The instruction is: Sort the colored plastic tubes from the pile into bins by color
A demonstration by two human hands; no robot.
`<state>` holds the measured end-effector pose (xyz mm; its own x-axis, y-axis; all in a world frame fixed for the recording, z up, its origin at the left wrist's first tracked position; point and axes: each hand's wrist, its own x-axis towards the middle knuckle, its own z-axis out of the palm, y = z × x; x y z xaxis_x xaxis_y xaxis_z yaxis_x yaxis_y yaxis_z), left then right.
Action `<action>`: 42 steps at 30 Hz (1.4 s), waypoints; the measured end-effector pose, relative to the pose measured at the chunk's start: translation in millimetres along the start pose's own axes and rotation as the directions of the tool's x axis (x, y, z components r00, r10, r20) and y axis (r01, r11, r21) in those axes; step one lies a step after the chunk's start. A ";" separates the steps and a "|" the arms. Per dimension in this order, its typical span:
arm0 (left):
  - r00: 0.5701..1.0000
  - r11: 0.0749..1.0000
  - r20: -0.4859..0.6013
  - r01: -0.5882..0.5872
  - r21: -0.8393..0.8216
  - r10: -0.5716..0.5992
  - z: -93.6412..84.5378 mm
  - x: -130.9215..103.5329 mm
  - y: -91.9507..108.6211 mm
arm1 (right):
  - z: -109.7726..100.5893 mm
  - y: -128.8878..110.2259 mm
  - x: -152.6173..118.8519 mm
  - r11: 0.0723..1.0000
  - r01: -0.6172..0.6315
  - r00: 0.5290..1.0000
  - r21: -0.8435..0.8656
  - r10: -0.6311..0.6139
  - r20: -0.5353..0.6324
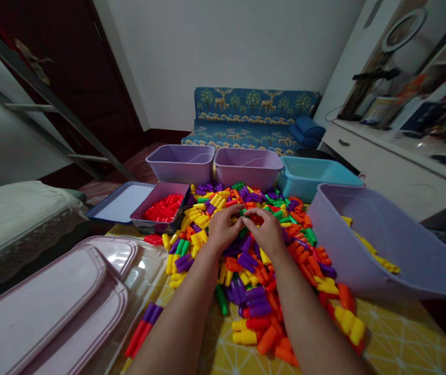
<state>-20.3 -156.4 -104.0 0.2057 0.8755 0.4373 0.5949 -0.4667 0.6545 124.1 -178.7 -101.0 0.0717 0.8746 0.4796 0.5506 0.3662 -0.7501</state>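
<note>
My left hand (225, 227) and my right hand (266, 229) meet over the middle of a large pile of plastic building pieces (248, 260). The fingertips of both are pinched together around a small green building piece (242, 212), mostly hidden by the fingers. Tube-shaped pieces in yellow, orange, red, purple and green surround both hands, some joined in pairs or rows. Nearer to me, below my wrists, lie joined purple pieces (257, 301) and an orange piece (267, 339).
Two purple bins (179, 169) and a blue bin (301, 182) line the far side. A tilted lilac bin (347, 260) with yellow pieces stands right. Left are a tin (150, 225) of red pieces, its lid (121, 202) and stacked pink lids (51, 312) on the yellow cloth (394, 333).
</note>
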 end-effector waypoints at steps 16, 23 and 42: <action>0.999 1.000 -0.045 0.018 -0.023 -0.019 1.1 -0.6 -0.1 | -1.1 2.6 2.4 0.974 -0.084 0.976 0.211 0.123 -0.178; 0.999 1.000 -0.045 0.014 -0.020 -0.015 1.5 0.1 -0.1 | -4.8 -6.0 3.5 0.902 -0.047 0.946 0.430 0.179 -0.272; 0.989 0.923 -0.146 -0.045 -0.383 -0.013 6.7 1.7 -9.0 | 2.6 2.9 0.9 0.921 -0.123 0.987 0.369 0.152 -0.049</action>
<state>-20.1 -149.9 -113.2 0.0829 0.8537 0.5142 0.2417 -0.5177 0.8207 123.5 -176.0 -104.0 0.1953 0.9033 0.3819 0.1911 0.3469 -0.9182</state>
